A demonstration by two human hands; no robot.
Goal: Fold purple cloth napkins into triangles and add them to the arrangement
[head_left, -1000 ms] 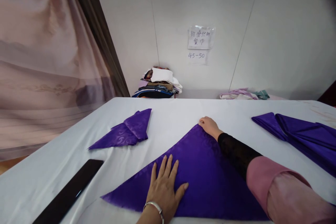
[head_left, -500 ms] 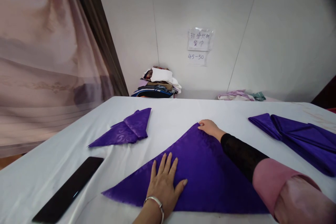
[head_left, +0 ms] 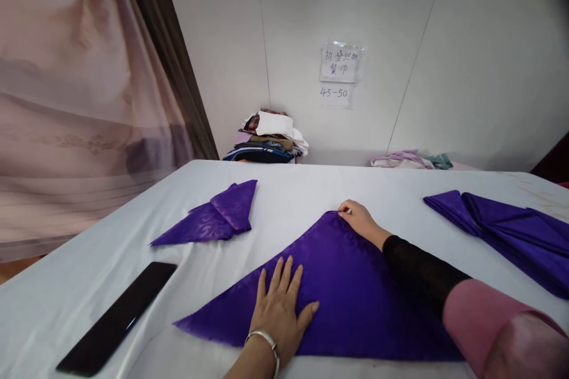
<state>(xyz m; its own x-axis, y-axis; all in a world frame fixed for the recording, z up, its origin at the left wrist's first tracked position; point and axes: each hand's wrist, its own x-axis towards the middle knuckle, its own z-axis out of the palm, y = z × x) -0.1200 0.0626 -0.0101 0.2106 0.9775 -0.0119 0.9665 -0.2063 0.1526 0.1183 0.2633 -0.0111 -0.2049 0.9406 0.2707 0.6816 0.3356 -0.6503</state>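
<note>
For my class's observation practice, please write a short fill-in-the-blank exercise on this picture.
1. The left hand lies with its fingers spread on the ____ large cloth.
2. The right hand pinches that cloth at its ____ corner.
3. The left wrist wears a silver ____.
4. The numbers on the lower wall sign read ____.

Missing words: purple; far; bracelet; 45-50

A single head-worn camera is looking forward and down from close above the near side of a white-covered counter (head_left: 302, 183), facing the pale wall (head_left: 347, 6) beyond.
</note>
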